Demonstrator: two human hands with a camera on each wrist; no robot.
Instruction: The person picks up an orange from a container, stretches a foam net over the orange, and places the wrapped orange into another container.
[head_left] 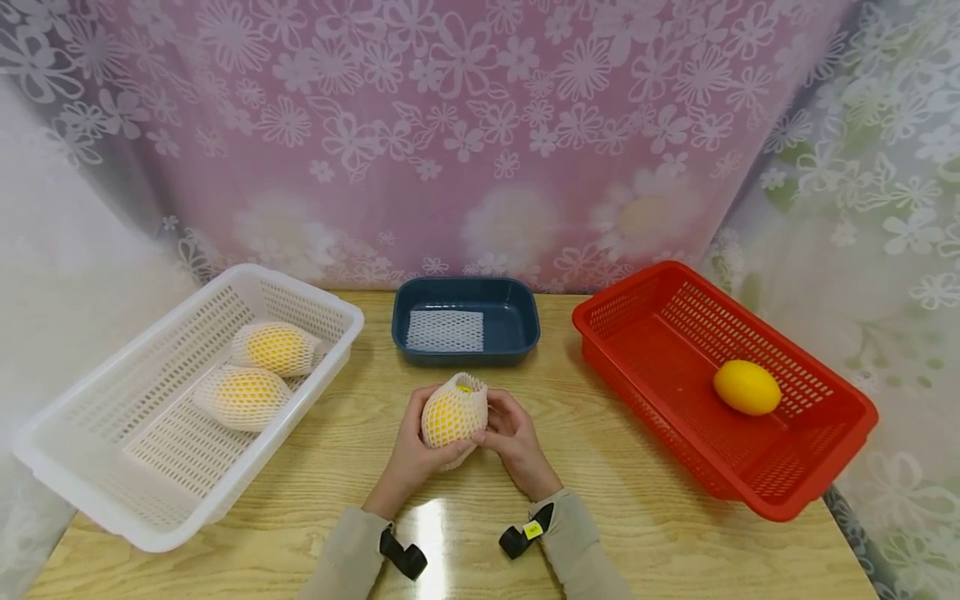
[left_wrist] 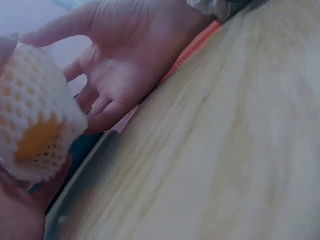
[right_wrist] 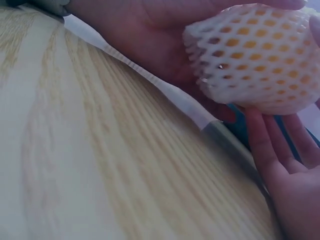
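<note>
At lower center frame, the left hand and right hand grasp a net-sleeved yellow fruit.

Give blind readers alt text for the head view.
Two hands hold a yellow oval fruit in white foam netting over a wooden table. A white plastic basket at left holds two netted fruits, a red plastic basket at right one bare fruit; between them, a dark blue tray holds flat white netting.

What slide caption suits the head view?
Left hand and right hand hold a netted yellow fruit between a white basket of netted fruits and a red basket with one bare fruit.
</note>
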